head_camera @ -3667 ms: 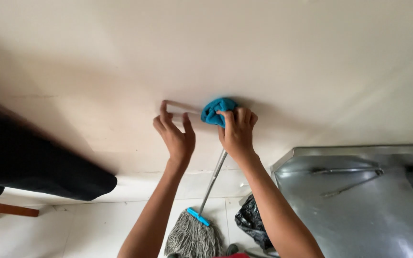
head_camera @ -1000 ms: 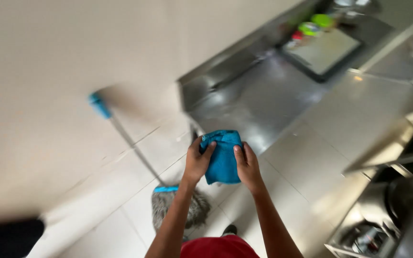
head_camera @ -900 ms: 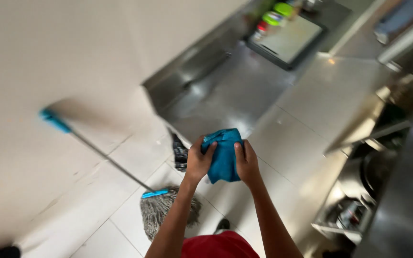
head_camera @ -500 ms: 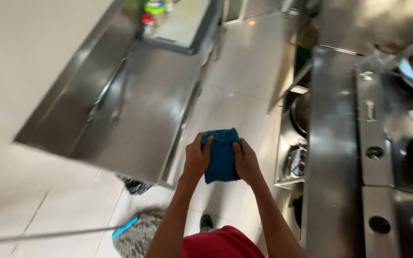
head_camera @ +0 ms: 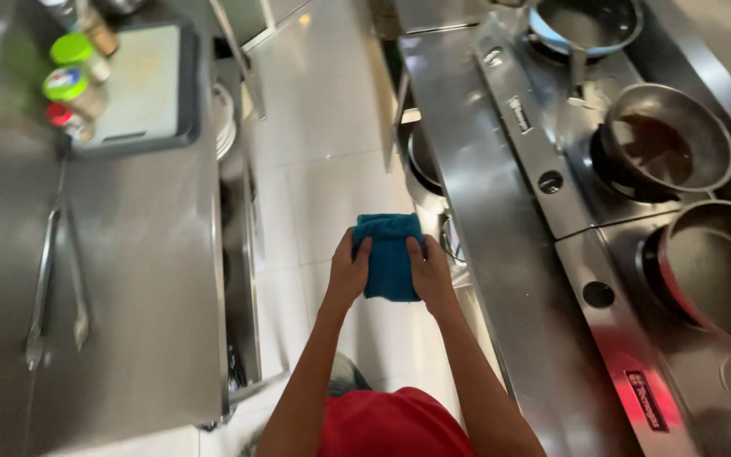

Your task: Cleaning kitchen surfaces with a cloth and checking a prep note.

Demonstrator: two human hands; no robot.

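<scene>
A folded blue cloth (head_camera: 389, 254) is held between both hands in front of my chest, above the white tiled floor (head_camera: 323, 144). My left hand (head_camera: 348, 272) grips its left edge with the thumb on top. My right hand (head_camera: 431, 272) grips its right edge the same way. Both forearms reach up from a red shirt (head_camera: 391, 423) at the bottom of the view.
A steel counter (head_camera: 129, 279) on the left carries long tongs (head_camera: 44, 288), a grey tray (head_camera: 141, 85) and green-lidded jars (head_camera: 74, 72). On the right a steel stove (head_camera: 543, 237) holds three pans (head_camera: 670, 144). A narrow tiled aisle runs between them.
My view swung from the wall and mop down to the aisle between counter and stove. The cloth left the wall and both hands hold it folded in front of me.
</scene>
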